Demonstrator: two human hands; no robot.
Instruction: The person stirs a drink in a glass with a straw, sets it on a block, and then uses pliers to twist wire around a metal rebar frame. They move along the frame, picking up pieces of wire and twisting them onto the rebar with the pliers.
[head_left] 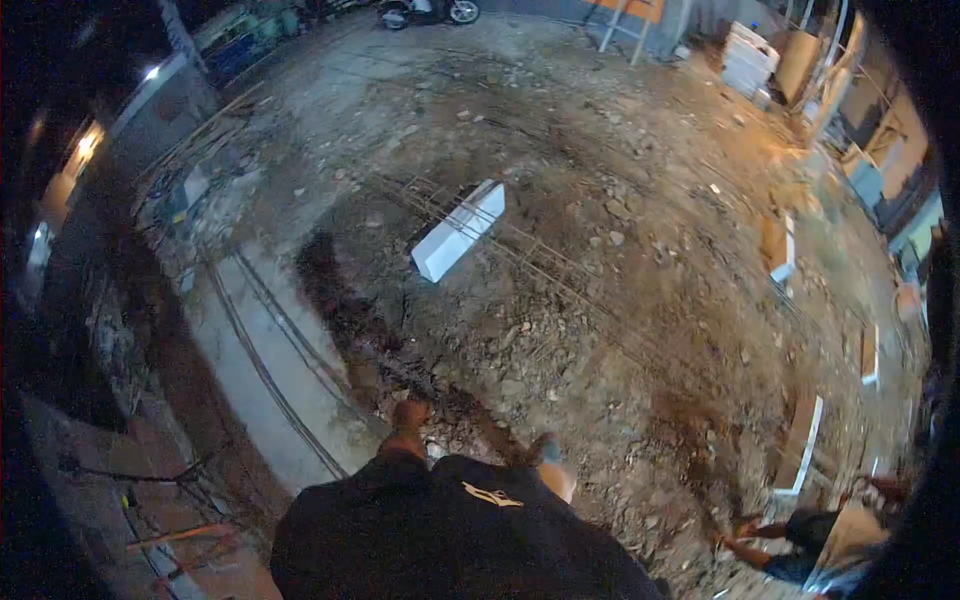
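Note:
Neither of my hands shows in the head view. My dark clothing (440, 530), with a pale logo on it, fills the bottom middle. Just beyond it, a foot or lower leg (405, 430) shows on the left and another (550, 465) on the right, both blurred. On the dirt ahead lies a long white block (458, 235), tilted across the view. Thin steel rebar (550, 262) runs past the block on both sides; how the two touch is hard to make out.
Rubble and soil (530, 350) cover the ground. A pale concrete strip (265, 350) with rods lies left. White-edged pieces (805, 450) stand along the right. Another person (835, 545) is low at the bottom right. A motorbike (428, 12) and a ladder (628, 32) stand far back.

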